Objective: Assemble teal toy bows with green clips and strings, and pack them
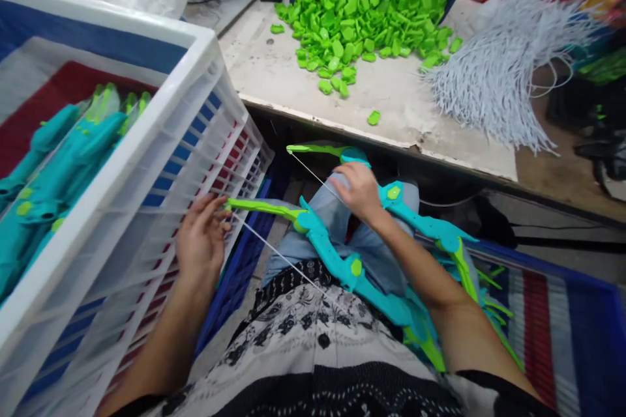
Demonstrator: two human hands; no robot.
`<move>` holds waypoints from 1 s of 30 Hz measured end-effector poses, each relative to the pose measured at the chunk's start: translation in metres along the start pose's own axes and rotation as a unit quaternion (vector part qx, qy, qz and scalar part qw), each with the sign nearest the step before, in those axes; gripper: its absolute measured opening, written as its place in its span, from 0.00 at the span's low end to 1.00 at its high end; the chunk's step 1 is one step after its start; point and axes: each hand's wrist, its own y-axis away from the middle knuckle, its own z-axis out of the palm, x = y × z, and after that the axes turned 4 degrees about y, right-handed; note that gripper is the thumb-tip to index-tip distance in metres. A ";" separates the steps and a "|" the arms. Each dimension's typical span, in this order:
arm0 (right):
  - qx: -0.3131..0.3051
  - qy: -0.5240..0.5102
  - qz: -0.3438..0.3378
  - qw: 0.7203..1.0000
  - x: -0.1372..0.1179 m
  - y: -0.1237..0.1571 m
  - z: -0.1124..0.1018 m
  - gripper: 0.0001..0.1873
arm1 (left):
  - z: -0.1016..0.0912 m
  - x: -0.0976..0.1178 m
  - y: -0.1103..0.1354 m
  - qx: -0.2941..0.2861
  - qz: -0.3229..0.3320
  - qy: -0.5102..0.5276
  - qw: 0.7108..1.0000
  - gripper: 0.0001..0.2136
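Two toy bows with teal bodies and lime-green limb ends lie across my lap. My left hand [200, 238] has its fingertips closed at the green tip of the nearer toy bow [325, 244], where a white string is attached. That string runs slack-free down toward my shirt. Over the farther toy bow [418, 221], my right hand [359, 189] is closed, its fingers curled by the teal body and string. Whether it grips the body, the string or both is hidden. The far bow's green tip [315, 148] points left, just under the table edge.
At left stands a white plastic crate [215, 71] holding several teal toy parts [73, 163]. Lime-green plastic pieces [372, 6] spill from a blue bin onto the worktable [293, 94]. A bundle of white strings [503, 71] lies at right. A blue crate [594, 319] sits lower right.
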 end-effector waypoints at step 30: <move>-0.557 -0.345 0.242 0.716 0.107 0.015 -0.023 0.30 | 0.104 -0.095 0.090 -0.444 0.035 -0.362 0.819 0.19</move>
